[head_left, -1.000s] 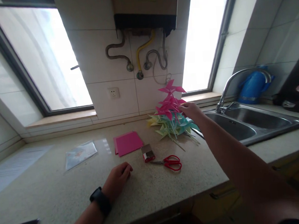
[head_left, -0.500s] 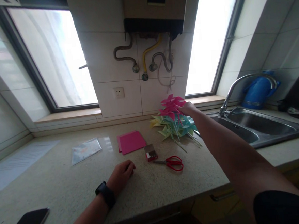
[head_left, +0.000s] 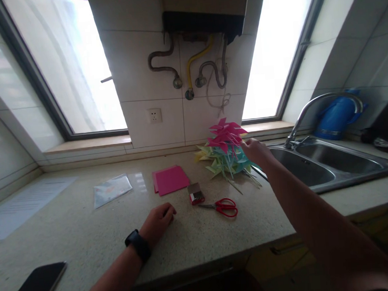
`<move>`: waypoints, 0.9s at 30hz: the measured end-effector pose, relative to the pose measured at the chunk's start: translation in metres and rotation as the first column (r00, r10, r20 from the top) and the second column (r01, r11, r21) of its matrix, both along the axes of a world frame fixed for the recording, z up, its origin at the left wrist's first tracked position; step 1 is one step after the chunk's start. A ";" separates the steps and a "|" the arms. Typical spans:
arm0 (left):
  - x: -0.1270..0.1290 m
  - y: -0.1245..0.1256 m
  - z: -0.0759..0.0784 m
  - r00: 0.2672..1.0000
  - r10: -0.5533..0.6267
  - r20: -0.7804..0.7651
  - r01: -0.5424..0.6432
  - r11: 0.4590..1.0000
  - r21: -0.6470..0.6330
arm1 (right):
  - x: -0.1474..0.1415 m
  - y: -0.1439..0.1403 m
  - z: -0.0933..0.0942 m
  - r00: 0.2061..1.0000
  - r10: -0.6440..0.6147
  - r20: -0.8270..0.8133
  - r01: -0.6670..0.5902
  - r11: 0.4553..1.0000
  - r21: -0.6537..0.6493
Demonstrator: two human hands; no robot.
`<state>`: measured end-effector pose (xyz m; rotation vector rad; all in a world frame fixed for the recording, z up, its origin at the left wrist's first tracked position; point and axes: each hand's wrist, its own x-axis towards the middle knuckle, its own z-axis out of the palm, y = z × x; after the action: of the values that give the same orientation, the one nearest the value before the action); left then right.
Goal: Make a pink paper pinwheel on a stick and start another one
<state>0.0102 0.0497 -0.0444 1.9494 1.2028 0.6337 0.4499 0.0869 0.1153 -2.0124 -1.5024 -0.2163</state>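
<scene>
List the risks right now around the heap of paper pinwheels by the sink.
The right hand reaches the pink paper pinwheels topping a loose heap of green and blue pinwheels; pulling may topple it. The heap borders the steel sink, so pieces could slide in. The red-handled scissors lie under the arm's path.

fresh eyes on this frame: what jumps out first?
The heap of paper pinwheels, pink on top of pale green and blue, at the back of the counter beside the sink; the right hand is at its right edge. Next, the pink paper sheets mid-counter and the red scissors in front of them, with the left hand resting on the counter nearby.
</scene>
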 end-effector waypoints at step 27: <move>-0.022 -0.084 0.032 0.907 -0.024 -0.420 0.226 0.870 0.438 | -0.065 -0.145 -0.156 0.952 0.239 0.191 -0.216 0.967 -0.135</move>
<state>-0.0116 -0.0341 -0.0127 2.6617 1.2187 0.5031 0.3848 -0.0577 -0.0408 -1.9282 -1.9013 -0.2553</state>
